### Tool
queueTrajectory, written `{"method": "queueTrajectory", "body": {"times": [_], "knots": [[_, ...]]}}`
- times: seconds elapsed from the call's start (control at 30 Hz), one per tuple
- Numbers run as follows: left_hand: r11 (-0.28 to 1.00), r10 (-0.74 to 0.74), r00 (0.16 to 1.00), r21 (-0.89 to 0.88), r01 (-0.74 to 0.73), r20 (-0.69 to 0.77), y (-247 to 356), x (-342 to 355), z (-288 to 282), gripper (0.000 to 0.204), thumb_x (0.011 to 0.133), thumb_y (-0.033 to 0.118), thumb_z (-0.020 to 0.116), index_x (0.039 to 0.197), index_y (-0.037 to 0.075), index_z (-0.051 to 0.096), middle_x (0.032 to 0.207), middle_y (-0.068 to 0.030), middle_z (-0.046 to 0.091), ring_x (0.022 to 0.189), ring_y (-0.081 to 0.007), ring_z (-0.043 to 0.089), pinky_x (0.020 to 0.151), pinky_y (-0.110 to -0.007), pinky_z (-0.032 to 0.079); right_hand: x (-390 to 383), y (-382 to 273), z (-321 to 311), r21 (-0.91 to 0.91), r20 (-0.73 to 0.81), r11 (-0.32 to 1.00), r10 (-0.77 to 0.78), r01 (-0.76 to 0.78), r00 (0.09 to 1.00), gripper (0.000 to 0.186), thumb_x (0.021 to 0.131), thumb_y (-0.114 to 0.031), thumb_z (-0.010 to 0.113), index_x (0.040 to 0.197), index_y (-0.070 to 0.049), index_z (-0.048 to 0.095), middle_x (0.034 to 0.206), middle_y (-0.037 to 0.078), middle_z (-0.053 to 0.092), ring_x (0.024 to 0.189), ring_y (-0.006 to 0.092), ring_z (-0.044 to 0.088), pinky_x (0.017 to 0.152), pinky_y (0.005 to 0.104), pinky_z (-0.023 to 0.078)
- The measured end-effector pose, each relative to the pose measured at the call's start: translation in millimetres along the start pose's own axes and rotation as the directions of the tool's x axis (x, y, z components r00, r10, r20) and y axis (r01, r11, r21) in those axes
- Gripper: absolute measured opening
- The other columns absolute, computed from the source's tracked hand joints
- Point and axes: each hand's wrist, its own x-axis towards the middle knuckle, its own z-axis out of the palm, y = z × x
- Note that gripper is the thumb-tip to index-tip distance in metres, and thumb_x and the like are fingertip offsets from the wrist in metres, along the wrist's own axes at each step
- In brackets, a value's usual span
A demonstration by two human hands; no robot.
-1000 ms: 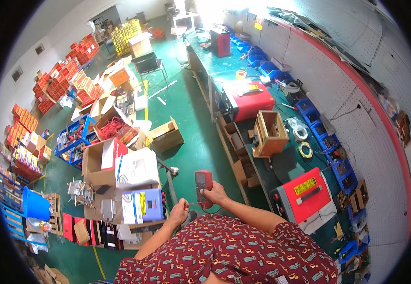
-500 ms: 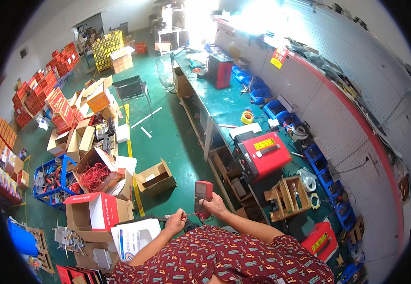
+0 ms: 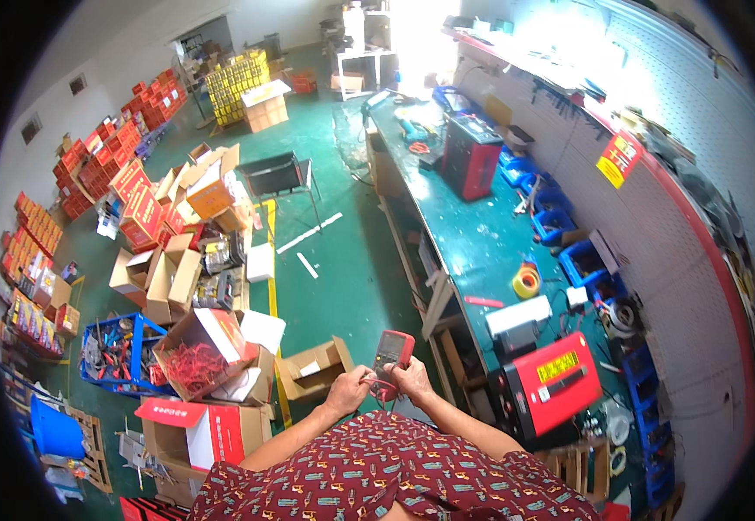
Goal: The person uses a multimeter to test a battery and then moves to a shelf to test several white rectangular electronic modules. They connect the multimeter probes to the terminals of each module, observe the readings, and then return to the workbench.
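A red multimeter (image 3: pixel 392 349) with a grey face is held upright in front of my body. My right hand (image 3: pixel 413 380) is closed round its lower right side, thumb on the front. Close by on the left, my left hand (image 3: pixel 349 392) is closed in a pinch on a red test lead (image 3: pixel 381 383). That lead loops across below the meter's face. The tips of the lead are too small to make out.
On my right runs a green-topped workbench (image 3: pixel 473 247) with a red-and-black machine (image 3: pixel 553 382), yellow tape rolls (image 3: pixel 526 280) and blue bins (image 3: pixel 582 260). At left are open cardboard boxes (image 3: pixel 312 369), a blue crate (image 3: pixel 125 352) and a black chair (image 3: pixel 278 176).
My left hand has come up and right, nearer the multimeter, with the red lead. The right hand still holds the meter. The whole view has shifted, so the surroundings sit further right and lower.
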Motion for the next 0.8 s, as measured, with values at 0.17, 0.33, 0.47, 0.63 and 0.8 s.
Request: {"method": "queueTrajectory", "body": {"times": [0.17, 0.33, 0.47, 0.63, 0.8], "knots": [[0.995, -0.003, 1.0, 0.101, 0.006, -0.03, 5, 103, -45, 0.029, 0.1, 0.031, 0.061, 0.105, 0.003, 0.065, 0.083, -0.0166, 0.072, 0.081, -0.0332, 0.073, 0.069, -0.041, 0.055, 127, -47, -8, 0.027, 0.062, 0.998, -0.053, 0.051, 0.997, 0.029, 0.083, -0.019, 0.074, 0.104, 0.0, 0.069, 0.091, 0.004, 0.071, 0.081, 0.0126, 0.064, 0.074, 0.0311, 0.053], [0.995, -0.044, 0.993, 0.082, 0.053, -0.109, -3, 186, -85, 0.029, 0.098, 0.031, 0.064, 0.1, 0.003, 0.067, 0.082, -0.0164, 0.072, 0.076, -0.0313, 0.072, 0.068, -0.041, 0.053, 228, -108, -9, -0.04, 0.018, 0.998, 0.044, -0.043, 0.999, 0.031, 0.083, -0.019, 0.074, 0.107, -0.001, 0.067, 0.092, 0.005, 0.07, 0.083, 0.0154, 0.065, 0.077, 0.0331, 0.053], [0.991, -0.098, 0.99, 0.076, 0.105, -0.097, -37, 254, -113, 0.027, 0.095, 0.029, 0.066, 0.097, 0.002, 0.067, 0.079, -0.0168, 0.07, 0.074, -0.0327, 0.071, 0.066, -0.041, 0.053, 309, -111, 4, 0.013, 0.034, 0.999, 0.032, -0.033, 0.999, 0.03, 0.084, -0.019, 0.074, 0.107, -0.001, 0.067, 0.089, 0.005, 0.07, 0.078, 0.0144, 0.064, 0.07, 0.0321, 0.053], [0.989, -0.137, 0.989, 0.044, 0.14, -0.058, -94, 357, -163, 0.026, 0.095, 0.028, 0.066, 0.094, 0.003, 0.067, 0.077, -0.018, 0.069, 0.073, -0.0345, 0.07, 0.064, -0.044, 0.052, 426, -120, 34, 0.04, 0.083, 0.997, 0.058, -0.061, 0.995, 0.027, 0.085, -0.015, 0.073, 0.107, -0.001, 0.065, 0.086, 0.003, 0.068, 0.075, 0.0108, 0.062, 0.065, 0.0311, 0.051], [0.989, -0.146, 0.988, 0.019, 0.147, -0.053, -156, 470, -242, 0.024, 0.093, 0.029, 0.068, 0.093, 0.005, 0.068, 0.078, -0.0167, 0.069, 0.075, -0.0369, 0.069, 0.066, -0.046, 0.053, 548, -188, 81, 0.11, 0.102, 0.994, -0.021, 0.01, 0.995, 0.031, 0.086, -0.014, 0.072, 0.114, -0.003, 0.064, 0.097, 0.001, 0.068, 0.086, 0.0103, 0.061, 0.078, 0.0282, 0.051]]}}
